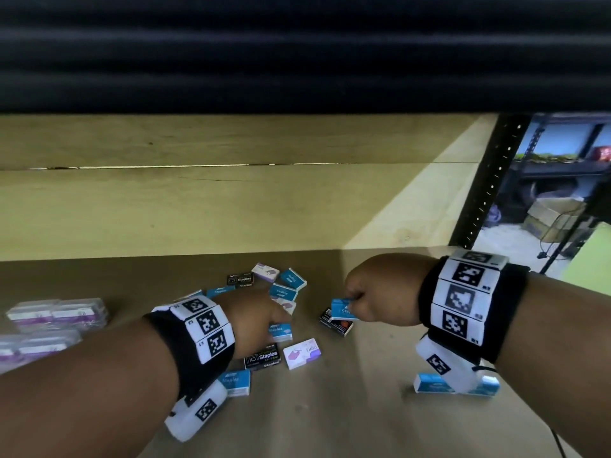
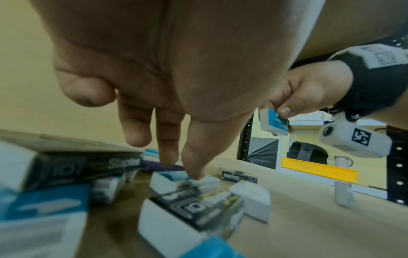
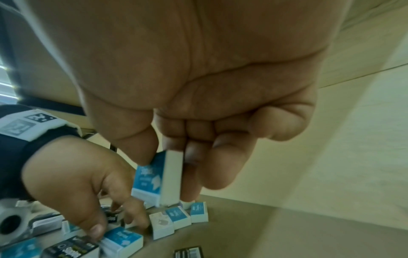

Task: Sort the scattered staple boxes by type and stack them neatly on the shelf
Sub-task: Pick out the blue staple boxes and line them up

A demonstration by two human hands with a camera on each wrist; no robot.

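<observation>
1. Right hand is lifted above the tan wooden shelf board, thumb and fingers pinching a small blue-and-white cardboard staple box. From the right wrist, the box hangs nearly on edge between thumb and fingertips.
2. Left hand reaches down into the scatter at the centre of the board, fingers extended; in the left wrist view its fingertips touch a blue-and-white box lying flat. From the right wrist, thumb and fingers appear to straddle that box; whether they actually grip it, I cannot tell.
3. Loose boxes lie mixed around the left hand: a black "Staples" box at 12 o'clock, a second black box at 6 o'clock, a white-and-purple box just beside it toward 5 o'clock.
4. A pair of black boxes lies under the right hand.
5. Stacked white-and-purple boxes stand at 9 o'clock, well apart from the scatter.
6. A row of blue-and-white boxes stands at 4 o'clock, partly hidden by the right wrist camera.
</observation>
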